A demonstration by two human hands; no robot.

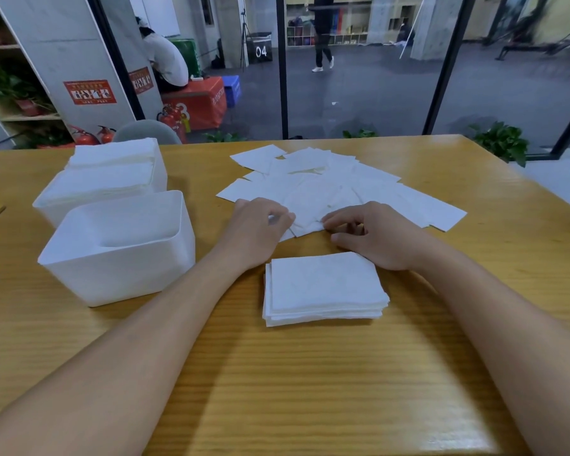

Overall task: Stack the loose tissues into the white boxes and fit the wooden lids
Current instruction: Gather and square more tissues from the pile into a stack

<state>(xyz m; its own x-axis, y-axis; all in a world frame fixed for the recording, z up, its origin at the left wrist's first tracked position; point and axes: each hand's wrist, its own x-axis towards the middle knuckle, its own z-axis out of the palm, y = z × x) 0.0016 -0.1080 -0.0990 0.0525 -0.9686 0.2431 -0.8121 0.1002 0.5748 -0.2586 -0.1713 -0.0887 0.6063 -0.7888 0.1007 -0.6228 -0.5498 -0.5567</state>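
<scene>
Soft, even overhead light falls on the table [310, 373], leaving a pale sheen near and faint shadows under the stack [323, 287]. Wide-angle bending curves the frame edges (far room dimmer, slightly blurred).

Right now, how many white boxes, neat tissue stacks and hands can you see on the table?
White boxes: 2, the near box and the far box heaped with tissues
Neat tissue stacks outside the boxes: 1, the stack
Hands: 2, the left hand and the right hand, both at the loose tissues
Total: 5
</scene>
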